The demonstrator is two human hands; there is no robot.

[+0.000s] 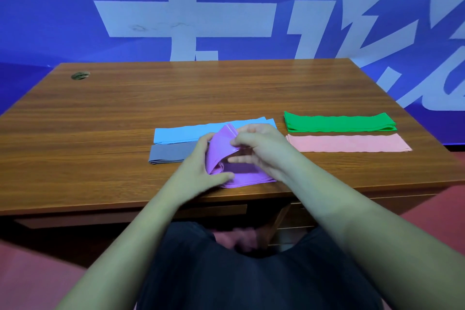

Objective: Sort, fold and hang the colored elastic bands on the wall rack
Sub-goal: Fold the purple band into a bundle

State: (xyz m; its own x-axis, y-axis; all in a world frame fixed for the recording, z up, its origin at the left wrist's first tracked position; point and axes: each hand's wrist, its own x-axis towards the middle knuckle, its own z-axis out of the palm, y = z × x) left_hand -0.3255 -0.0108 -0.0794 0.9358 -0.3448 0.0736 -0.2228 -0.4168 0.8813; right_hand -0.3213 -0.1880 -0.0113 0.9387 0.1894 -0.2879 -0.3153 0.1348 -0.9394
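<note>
- We're on the folding step: the purple band (226, 156) sits at the near edge of the desk (100, 113), half folded, one layer lifted up between our hands
- Left hand (201, 166) is on the left end of the purple band, thumb lying on the flat bottom layer and fingers curled up behind the raised flap
- Right hand (259, 148) is pinching the top edge of that flap between thumb and fingers, looks like it's about to lay it over; a bit blurry so we can't tell the exact grip
- Blue band (188, 133) and grey band (168, 153) lie flat just beyond, to the left, blue farther, grey nearer, both partly hidden behind our hands
- Green band (339, 122) and pink band (347, 143) are already folded on the right, green far, pink near, just beside each other
- Next move, we reckon: bring the flap down square on the bottom layer and press it flat so the edges line up, stretchy stuff likes to spring back
- No wall rack in view, so hanging is not yet started
</note>
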